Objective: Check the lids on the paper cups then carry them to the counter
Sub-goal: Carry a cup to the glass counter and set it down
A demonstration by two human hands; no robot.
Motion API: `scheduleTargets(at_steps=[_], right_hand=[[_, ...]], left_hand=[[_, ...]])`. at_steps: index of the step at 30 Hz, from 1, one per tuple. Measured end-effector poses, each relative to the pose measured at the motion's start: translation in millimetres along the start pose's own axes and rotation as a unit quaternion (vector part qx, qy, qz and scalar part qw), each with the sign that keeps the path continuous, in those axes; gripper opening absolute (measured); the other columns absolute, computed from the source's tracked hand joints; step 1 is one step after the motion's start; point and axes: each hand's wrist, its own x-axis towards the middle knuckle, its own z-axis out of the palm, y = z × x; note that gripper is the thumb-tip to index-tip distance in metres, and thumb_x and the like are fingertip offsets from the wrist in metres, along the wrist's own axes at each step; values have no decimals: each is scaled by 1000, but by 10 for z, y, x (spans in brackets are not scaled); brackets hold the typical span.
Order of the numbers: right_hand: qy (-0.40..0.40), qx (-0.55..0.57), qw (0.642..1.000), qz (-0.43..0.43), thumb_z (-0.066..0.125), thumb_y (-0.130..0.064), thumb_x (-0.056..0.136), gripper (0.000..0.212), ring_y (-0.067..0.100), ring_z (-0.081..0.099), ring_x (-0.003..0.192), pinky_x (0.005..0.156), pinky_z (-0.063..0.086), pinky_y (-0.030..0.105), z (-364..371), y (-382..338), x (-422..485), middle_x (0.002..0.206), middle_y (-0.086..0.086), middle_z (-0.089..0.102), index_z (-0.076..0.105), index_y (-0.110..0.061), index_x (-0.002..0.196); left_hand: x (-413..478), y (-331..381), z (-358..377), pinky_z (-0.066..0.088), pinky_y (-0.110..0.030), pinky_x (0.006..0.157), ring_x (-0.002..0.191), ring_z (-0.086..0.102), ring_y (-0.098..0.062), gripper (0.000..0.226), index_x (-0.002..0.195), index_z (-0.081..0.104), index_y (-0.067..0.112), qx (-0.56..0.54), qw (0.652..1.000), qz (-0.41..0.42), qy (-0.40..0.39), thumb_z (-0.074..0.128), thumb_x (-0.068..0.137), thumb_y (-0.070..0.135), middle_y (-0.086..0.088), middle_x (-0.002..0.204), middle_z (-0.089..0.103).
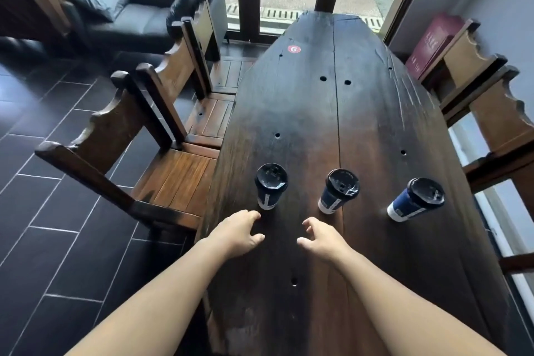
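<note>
The table (361, 130) was a long slab of dark, worn planks with a seam down the middle and small round holes; I took it as the staging surface, since all three cups stood on it in a row across its width. Wooden chairs (161, 130) with carved backs stood along the left edge, one pushed close beside the left cup.

The left cup (270, 189), middle cup (338, 192) and right cup (413, 201) were tapered paper, dark blue with a pale band near the base, each upright and well apart from the next. Every cup carried a black plastic lid (271, 176), domed with a moulded sip hole; I could not tell from above whether any lid was fully seated.

My left hand (238, 235) hovered just short of the left cup's base, fingers loosely curled and spread, holding nothing. My right hand (322, 237) hovered near the middle cup, fingers likewise open and curled, empty. I judged both hands were placed to reach the lids, with checking not yet begun
</note>
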Motion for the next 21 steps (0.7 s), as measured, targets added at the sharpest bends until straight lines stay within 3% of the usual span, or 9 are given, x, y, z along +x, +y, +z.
scheduleTargets(at_steps=[9,15,18,21], right_hand=[[36,95,995,2,76,-39,88,75,20,60,124,107,48,33,115,-299,495,140,7,57,39,-21,151],[47,111,992,-36,79,-37,87,90,20,52,138,114,45,40,113,-249,839,149,5,48,26,-26,159],[61,144,985,-72,83,-35,83,88,16,57,130,109,50,43,87,-256,968,146,-1,52,30,-36,154],[74,204,970,-108,83,-39,77,79,2,63,122,105,54,45,66,-280,1065,136,-18,61,40,-45,144]], left_hand=[[521,-387,-137,46,-41,110,131,57,-26,70,153,39,18,-59,998,1,0,71,94,37,-7,148,54],[958,-383,-103,47,-35,107,129,58,-24,81,155,34,23,-98,995,17,-4,79,89,33,-4,147,54],[1096,-383,-111,48,-30,103,122,60,-17,83,152,36,28,-143,989,47,11,84,84,26,5,140,59],[1211,-410,-82,53,-38,103,119,63,-12,80,147,40,33,-174,983,60,21,85,81,27,11,132,64]])
